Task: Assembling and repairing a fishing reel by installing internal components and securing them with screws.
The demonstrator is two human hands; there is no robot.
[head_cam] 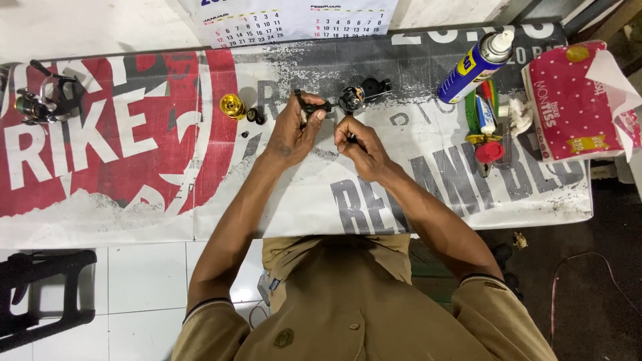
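Odds and ends spread over the printed banner on the tabletop (pixel 428 200).

A gold metal spool (pixel 233 105) lies upper centre-left, a silver-and-black fishing reel (pixel 37 103) far left. At upper right, a blue-and-yellow spray can (pixel 475 63) leans beside a red dotted tissue pack (pixel 572 100); a paper wall calendar (pixel 294 20) hangs along the top edge.

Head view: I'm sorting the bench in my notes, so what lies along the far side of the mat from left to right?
Silver fishing reel → gold spool → black reel body → blue spray can → red-capped tube → pink tissue pack.
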